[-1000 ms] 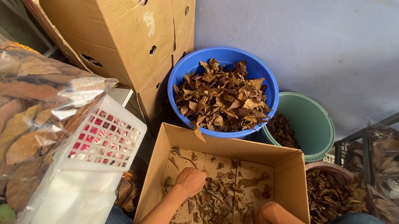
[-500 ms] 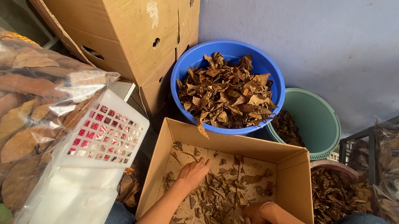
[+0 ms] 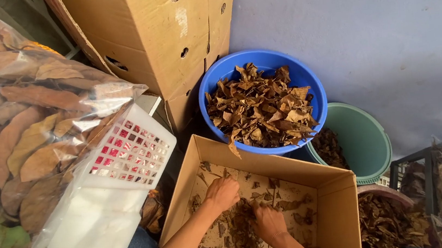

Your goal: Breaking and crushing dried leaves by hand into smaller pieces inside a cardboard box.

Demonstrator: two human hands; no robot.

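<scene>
Both hands are buried in crumbled dry leaves inside an open brown cardboard box [image 3: 333,194].

The left hand [image 3: 222,194] is set knuckles-up on the scattered brown dry leaf fragments [image 3: 238,234] in the middle of the box, fingers curled down into them; whether its grip is clenched on any cannot be told. The right hand [image 3: 267,222] is pressed into the same heap just to the right and nearer, its fingers hidden among the pieces, so its grip cannot be told either. Just beyond the box's far wall a round blue plastic basin [image 3: 312,84] heaped with larger dry leaves is seen, and to its right a green plastic bucket [image 3: 366,139]. At the left a white plastic lattice basket [image 3: 130,150] is leaned beside a clear plastic bag of whole brown leaves [image 3: 24,128]. Stacked tall cardboard cartons [image 3: 151,33] are stood at the far side.
</scene>
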